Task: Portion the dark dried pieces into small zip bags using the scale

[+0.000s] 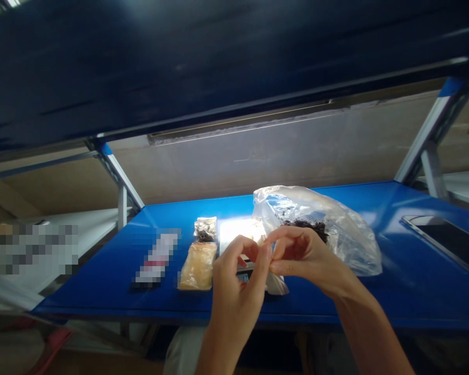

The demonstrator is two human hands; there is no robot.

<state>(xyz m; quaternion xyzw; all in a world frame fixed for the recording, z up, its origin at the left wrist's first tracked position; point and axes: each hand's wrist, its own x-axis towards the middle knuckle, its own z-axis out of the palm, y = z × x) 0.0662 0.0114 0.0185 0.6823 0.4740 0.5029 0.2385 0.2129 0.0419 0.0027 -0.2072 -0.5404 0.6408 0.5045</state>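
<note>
My left hand (238,276) and my right hand (305,255) meet above the blue table (152,307), fingertips pinched together. What they hold between them is too small or hidden to make out. Behind and under the fingers sits a small scale (234,229) with a bright, glaring top and a display, partly covered by my left hand. Just below the fingertips shows a small clear plastic bag (277,285); whether I hold it or it lies on the table, I cannot tell. Beyond my right hand lies a large clear plastic bag (352,234) with dark pieces (315,227) inside.
Left of the scale are a stack of small clear bags (197,265) and an open packet (206,228) with dark contents. A blurred-out item (158,258) lies farther left. A phone (449,239) rests at the right. A dark blue shelf (219,67) hangs overhead on metal posts (119,174).
</note>
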